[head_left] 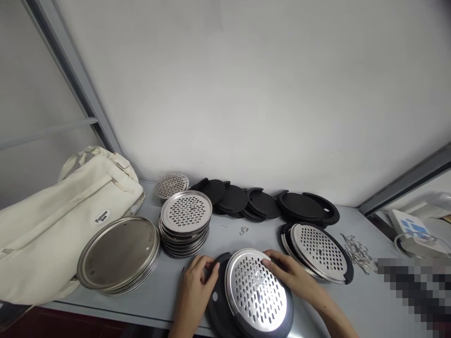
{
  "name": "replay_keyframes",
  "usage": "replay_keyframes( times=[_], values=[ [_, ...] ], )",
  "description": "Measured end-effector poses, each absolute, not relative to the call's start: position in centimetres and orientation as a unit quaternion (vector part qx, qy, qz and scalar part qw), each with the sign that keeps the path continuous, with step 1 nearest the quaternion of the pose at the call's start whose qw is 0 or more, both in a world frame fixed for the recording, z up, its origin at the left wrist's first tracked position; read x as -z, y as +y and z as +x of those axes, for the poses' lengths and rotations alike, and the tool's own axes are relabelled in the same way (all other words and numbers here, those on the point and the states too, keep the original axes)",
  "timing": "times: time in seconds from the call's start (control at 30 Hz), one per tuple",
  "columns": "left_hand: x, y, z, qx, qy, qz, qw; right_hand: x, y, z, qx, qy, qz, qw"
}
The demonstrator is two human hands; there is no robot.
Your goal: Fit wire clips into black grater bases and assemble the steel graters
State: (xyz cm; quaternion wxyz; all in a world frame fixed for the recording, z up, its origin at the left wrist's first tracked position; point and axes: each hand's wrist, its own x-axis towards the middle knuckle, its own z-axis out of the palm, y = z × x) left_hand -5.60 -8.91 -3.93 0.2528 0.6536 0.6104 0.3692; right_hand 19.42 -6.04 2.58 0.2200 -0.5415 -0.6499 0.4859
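Observation:
In front of me lies a round metal grater disc [257, 291] with rows of raised slots, set in a black round holder [219, 307] whose left part sticks out and has a hole. My left hand [198, 287] is closed at the holder's upper left edge, thumb and fingers curled against its rim. At the disc's upper right, my right hand [291, 274] grips the edge, with the thumb on top and the other fingers partly hidden behind. Just beyond are a stack of grater discs [186, 213] and a small metal S-hook [244, 230].
Plain metal discs [120, 256] are stacked at left, beside a cream bag [105, 188]. Black holders [230, 199] lie in a row along the wall, near a smaller grater stack [172, 185]. Assembled graters [319, 251] and a pile of hooks [357, 251] lie right.

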Motion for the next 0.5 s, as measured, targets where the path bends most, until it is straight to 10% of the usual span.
replay_keyframes(
  times=[0.5],
  values=[
    [3.8, -9.0, -5.9, -0.367, 0.621, 0.647, 0.249, 1.1, -11.0, 18.9, -0.524, -0.433, -0.663, 0.314]
  ],
)
